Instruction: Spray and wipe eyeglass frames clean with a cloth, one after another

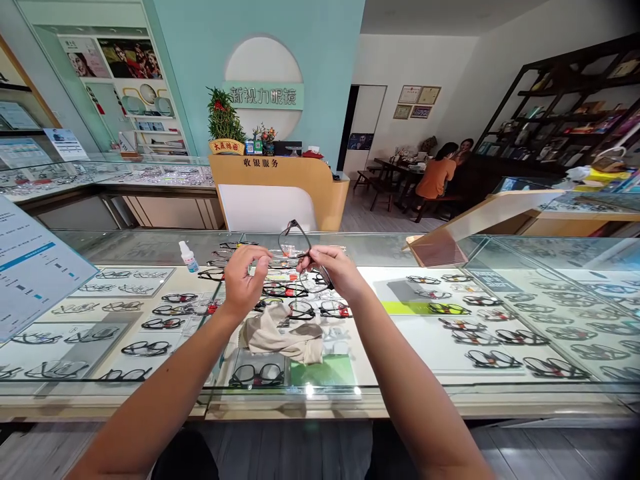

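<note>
My right hand (333,268) grips a dark-framed pair of glasses (295,230) between thumb and fingers, held up above the glass counter. Just left of it, my left hand (246,277) hovers with fingers bent and thumb apart, and nothing shows in it. Below both hands lies a crumpled beige cloth (283,337) on the counter. A white spray bottle (189,258) stands upright to the left of my left hand. Several glasses, some with red tags, lie around and under the hands.
The glass display counter (310,393) spans the view, with rows of glasses (493,360) on the right. A printed sheet (40,267) rises at the left edge. A wooden-edged mirror or board (445,247) stands right. Two people sit at a far table.
</note>
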